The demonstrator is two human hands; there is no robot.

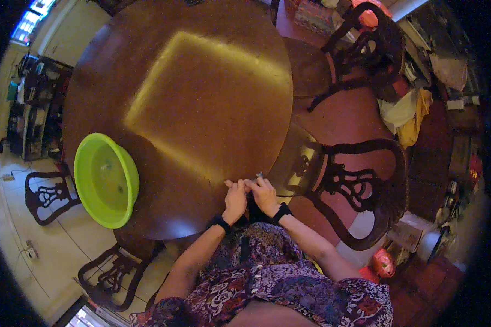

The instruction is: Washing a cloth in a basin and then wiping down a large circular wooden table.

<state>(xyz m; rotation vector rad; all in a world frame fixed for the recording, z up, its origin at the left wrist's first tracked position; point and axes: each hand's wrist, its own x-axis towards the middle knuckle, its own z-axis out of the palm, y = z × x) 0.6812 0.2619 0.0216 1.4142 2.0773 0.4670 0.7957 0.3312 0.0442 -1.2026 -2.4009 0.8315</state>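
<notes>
My left hand (236, 201) and my right hand (264, 197) meet at the near edge of a round, polished wooden table (196, 110). Their fingers are bent and their tips almost touch. Beside the right fingertips shows a small bluish bit (260, 175), too small to name. Whether either hand pinches something is hidden by the fingers. Each wrist wears a black band. To the left on the tabletop stands a lime-green plastic basin (106, 180), apart from both hands, with what looks like clear liquid and a small dark spot inside.
Carved wooden chairs surround the table: one close at my right (356, 186), another farther up on the right (360, 53), and one at lower left (114, 276). Pale and yellow cloths (409, 112) lie beyond the right chairs. A dark shelf unit (37, 106) stands at far left.
</notes>
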